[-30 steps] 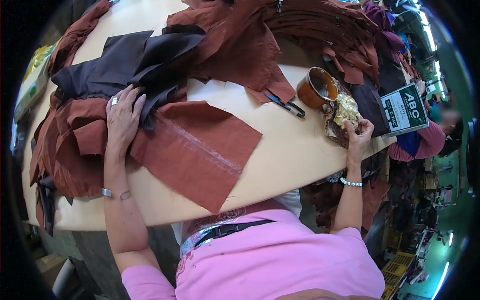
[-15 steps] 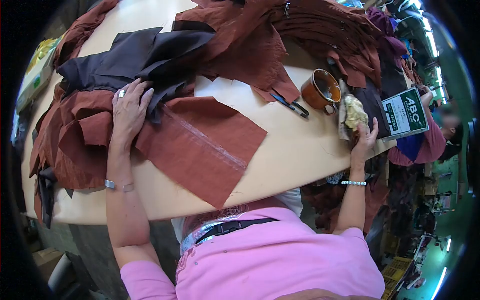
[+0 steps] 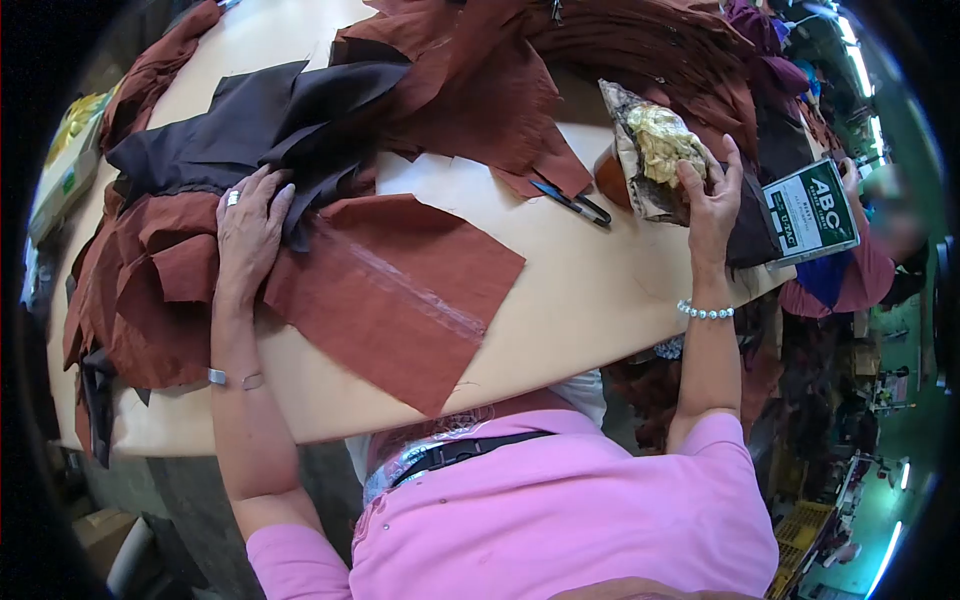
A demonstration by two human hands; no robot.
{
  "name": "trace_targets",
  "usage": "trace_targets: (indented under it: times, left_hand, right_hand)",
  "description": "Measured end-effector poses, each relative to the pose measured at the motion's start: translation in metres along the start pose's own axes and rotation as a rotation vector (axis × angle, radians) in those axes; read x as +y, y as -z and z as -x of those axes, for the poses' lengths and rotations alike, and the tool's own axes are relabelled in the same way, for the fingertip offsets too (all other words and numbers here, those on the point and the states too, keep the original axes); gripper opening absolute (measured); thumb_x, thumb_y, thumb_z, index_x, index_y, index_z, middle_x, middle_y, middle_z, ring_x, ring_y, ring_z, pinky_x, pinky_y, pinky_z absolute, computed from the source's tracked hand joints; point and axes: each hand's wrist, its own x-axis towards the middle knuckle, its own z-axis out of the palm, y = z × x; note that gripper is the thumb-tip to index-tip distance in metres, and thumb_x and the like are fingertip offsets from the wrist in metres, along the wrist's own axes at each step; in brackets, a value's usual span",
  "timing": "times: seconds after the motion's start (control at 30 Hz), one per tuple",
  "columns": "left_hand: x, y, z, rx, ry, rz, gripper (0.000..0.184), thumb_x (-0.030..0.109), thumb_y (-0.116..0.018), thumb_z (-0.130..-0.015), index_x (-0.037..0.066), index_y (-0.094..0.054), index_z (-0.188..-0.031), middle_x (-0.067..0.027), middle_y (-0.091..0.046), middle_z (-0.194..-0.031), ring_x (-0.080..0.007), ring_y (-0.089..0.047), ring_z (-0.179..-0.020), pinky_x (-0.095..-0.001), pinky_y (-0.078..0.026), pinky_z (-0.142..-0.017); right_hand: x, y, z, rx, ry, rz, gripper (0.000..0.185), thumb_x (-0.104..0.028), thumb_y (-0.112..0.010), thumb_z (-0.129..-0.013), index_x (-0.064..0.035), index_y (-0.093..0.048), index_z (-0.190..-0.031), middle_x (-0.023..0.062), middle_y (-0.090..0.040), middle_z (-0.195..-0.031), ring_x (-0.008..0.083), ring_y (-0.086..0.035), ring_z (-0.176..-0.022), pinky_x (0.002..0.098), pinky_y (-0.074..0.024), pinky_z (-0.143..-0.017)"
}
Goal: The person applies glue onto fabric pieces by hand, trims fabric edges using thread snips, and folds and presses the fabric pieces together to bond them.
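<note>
My left hand [image 3: 248, 235] lies with fingers stretched over the bunched rust-brown cloth [image 3: 165, 270], close to the dark cloth [image 3: 250, 125]. To its right, a flat rust-brown fabric piece [image 3: 410, 290] carries a pale, shiny smeared strip. My right hand [image 3: 712, 195] is closed on a stained, stiff-looking flat piece [image 3: 628, 165] with a yellowish, crumpled lump [image 3: 664, 142] on it, tilted above the table. This piece hides most of an amber-brown mug [image 3: 610, 180]. Black-handled scissors [image 3: 575, 202] rest left of the mug, partly on the cloth.
A green-and-white ABC tin [image 3: 812, 215] stands at the table's right edge, near another person's pink sleeve [image 3: 865, 275]. More rust-brown cloth [image 3: 640, 65] is heaped along the far side. The table's edge [image 3: 520, 395] curves in front of my body.
My right hand has raised the stained piece with its lump and moved it up and left, in front of the mug. My left hand stays on the cloth.
</note>
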Motion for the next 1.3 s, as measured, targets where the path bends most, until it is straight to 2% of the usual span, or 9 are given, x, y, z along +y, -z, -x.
trace_targets:
  times: [0.17,0.27,0.47,0.57,0.83,0.97,1.07,1.23,1.3]
  left_hand:
    - [-0.002,-0.001,-0.003,0.013,-0.007,0.001,0.034,0.032,-0.046,-0.092,0.011,-0.059,-0.116,-0.0108,-0.053,-0.127,-0.0285,-0.047,-0.118,-0.0415,-0.030,-0.101]
    - [0.014,0.015,-0.006,0.289,-0.091,0.086,0.024,0.019,-0.056,-0.088,0.007,-0.062,-0.108,-0.0096,-0.058,-0.118,-0.0266,-0.054,-0.109,-0.0377,-0.039,-0.094]
    - [0.091,0.087,0.031,0.649,-0.308,0.522,0.011,0.004,-0.057,-0.085,-0.001,-0.062,-0.094,-0.0101,-0.061,-0.097,-0.0204,-0.057,-0.092,-0.0308,-0.043,-0.083]
    - [0.117,0.135,0.087,0.671,-0.566,1.613,0.012,0.021,-0.058,-0.083,0.010,-0.056,-0.084,-0.0013,-0.054,-0.086,-0.0145,-0.050,-0.078,-0.0257,-0.039,-0.068]
    - [0.150,0.198,0.091,0.323,-0.827,1.669,0.031,0.007,-0.061,-0.082,0.015,-0.054,-0.112,0.0018,-0.054,-0.113,-0.0142,-0.052,-0.100,-0.0267,-0.048,-0.072]
    - [0.210,0.174,0.053,1.319,-0.903,1.627,0.025,0.000,-0.058,-0.080,0.012,-0.056,-0.102,0.0033,-0.053,-0.104,-0.0122,-0.052,-0.093,-0.0211,-0.045,-0.064]
    - [0.168,0.183,0.099,0.663,-0.806,1.565,0.025,-0.002,-0.056,-0.079,0.011,-0.055,-0.100,0.0038,-0.051,-0.099,-0.0115,-0.051,-0.087,-0.0201,-0.043,-0.060]
    - [0.179,0.164,0.091,0.630,-0.933,1.468,0.022,0.005,-0.058,-0.084,0.011,-0.057,-0.106,0.0030,-0.052,-0.097,-0.0140,-0.051,-0.082,-0.0203,-0.042,-0.055]
    - [0.169,0.152,0.096,0.421,-0.635,0.736,0.023,0.003,-0.063,-0.072,0.010,-0.058,-0.094,-0.0027,-0.053,-0.085,-0.0212,-0.053,-0.075,-0.0288,-0.044,-0.057]
  right_hand:
    - [-0.009,0.010,-0.008,-0.143,-0.019,0.165,0.081,-0.034,-0.071,-0.080,0.0015,-0.027,-0.137,0.0227,-0.055,-0.119,0.0239,-0.055,-0.108,0.0310,-0.0438,-0.090]
    - [-0.024,0.008,-0.005,0.110,0.480,0.646,0.074,-0.046,-0.062,-0.083,-0.0010,-0.034,-0.135,0.0227,-0.048,-0.127,0.0335,-0.049,-0.114,0.0401,-0.0377,-0.097]
    - [-0.066,-0.064,0.034,-0.286,0.723,0.376,0.046,-0.026,-0.068,-0.079,-0.0054,-0.053,-0.118,0.0113,-0.058,-0.113,0.0279,-0.055,-0.104,0.0412,-0.0318,-0.101]
    - [-0.067,-0.102,0.045,-0.418,0.860,0.325,0.030,-0.011,-0.067,-0.075,-0.0100,-0.059,-0.104,0.0026,-0.063,-0.101,0.0175,-0.060,-0.092,0.0411,-0.0327,-0.100]
    - [-0.045,-0.122,0.061,-0.474,0.707,0.145,0.032,-0.001,-0.066,-0.074,-0.0075,-0.059,-0.105,0.0058,-0.065,-0.100,0.0206,-0.062,-0.092,0.0437,-0.0369,-0.099]
    - [-0.041,-0.119,0.064,-0.469,0.692,0.173,0.036,-0.003,-0.066,-0.074,-0.0095,-0.057,-0.108,0.0040,-0.064,-0.101,0.0203,-0.061,-0.094,0.0416,-0.0376,-0.097]
    - [-0.045,-0.122,0.065,-0.489,0.671,0.153,0.038,-0.002,-0.066,-0.074,-0.0091,-0.056,-0.110,0.0045,-0.063,-0.102,0.0204,-0.061,-0.094,0.0411,-0.0380,-0.096]
    - [-0.044,-0.127,0.068,-0.523,0.670,0.126,0.042,-0.002,-0.065,-0.075,-0.0082,-0.053,-0.115,0.0068,-0.062,-0.104,0.0229,-0.060,-0.094,0.0405,-0.0401,-0.093]
    - [-0.040,-0.127,0.069,-0.533,0.661,0.104,0.046,-0.003,-0.065,-0.075,-0.0079,-0.050,-0.118,0.0081,-0.061,-0.106,0.0253,-0.060,-0.094,0.0401,-0.0411,-0.091]
